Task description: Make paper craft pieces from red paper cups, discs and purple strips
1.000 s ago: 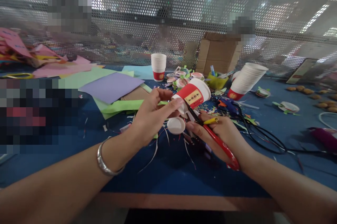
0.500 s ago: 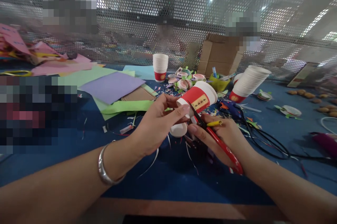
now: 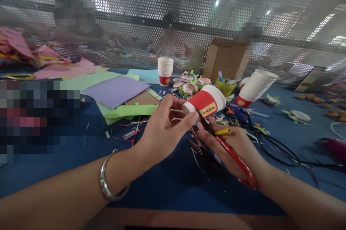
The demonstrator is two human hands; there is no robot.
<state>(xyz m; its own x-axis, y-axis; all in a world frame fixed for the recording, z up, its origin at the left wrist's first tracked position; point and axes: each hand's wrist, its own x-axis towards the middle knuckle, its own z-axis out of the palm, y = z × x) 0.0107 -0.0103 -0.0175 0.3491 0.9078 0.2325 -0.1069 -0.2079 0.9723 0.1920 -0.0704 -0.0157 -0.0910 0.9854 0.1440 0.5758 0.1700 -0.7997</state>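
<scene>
A red-and-white paper cup (image 3: 200,99) lies on its side in the air, its wide rim facing away to the right. My left hand (image 3: 164,129) pinches it near the narrow base end, thumb in front and fingers behind. My right hand (image 3: 238,147) is wrapped round the red handle of a pair of scissors (image 3: 238,163). Their dark blades meet the cup's lower edge beside my left thumb. A short yellow tube-like piece (image 3: 223,131) shows above my right fingers; I cannot tell what it belongs to.
Stacked paper cups (image 3: 165,68) stand behind, and a leaning stack (image 3: 256,85) is at the right. Small paper turtles (image 3: 189,82) lie piled between them. Coloured paper (image 3: 116,90) covers the left. Paper scraps, a black cable (image 3: 281,152), walnuts (image 3: 313,97) and a cardboard box (image 3: 225,57) are also around.
The cup has turned so that its yellow label sits lower. The scissors and right hand have shifted slightly right and down. A white round piece below the left hand no longer shows.
</scene>
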